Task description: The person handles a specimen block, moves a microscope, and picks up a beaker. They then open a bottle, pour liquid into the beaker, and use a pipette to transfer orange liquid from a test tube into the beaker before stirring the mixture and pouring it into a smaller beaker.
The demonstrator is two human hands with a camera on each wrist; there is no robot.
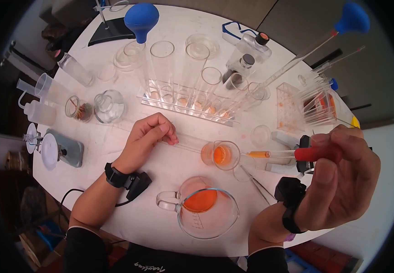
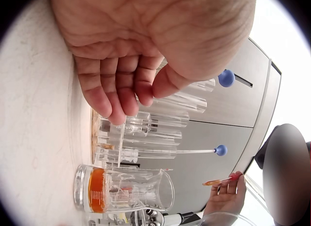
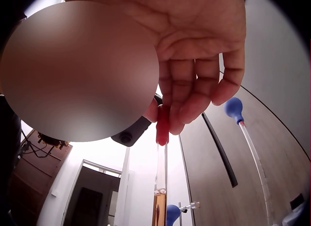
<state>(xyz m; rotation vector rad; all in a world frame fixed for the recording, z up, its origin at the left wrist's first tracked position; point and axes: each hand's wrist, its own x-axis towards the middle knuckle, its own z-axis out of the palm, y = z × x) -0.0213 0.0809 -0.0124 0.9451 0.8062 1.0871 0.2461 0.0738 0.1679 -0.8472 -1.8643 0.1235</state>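
My right hand pinches the red rubber bulb of a glass dropper between thumb and fingers. Orange liquid fills the lower part of its tube. In the left wrist view the dropper is raised well above the table, higher than a small beaker with orange liquid at its bottom. My left hand is by the table behind that beaker, fingers loosely curled with nothing between them. Nearer my body stands a larger handled glass measuring jug, also with orange liquid.
A clear rack of wide test tubes stands beyond my left hand, with a blue-bulbed pipette on its right. Metal tweezers lie beside the small beaker. Left are a balance, a flask and bottles; another tube rack stands right.
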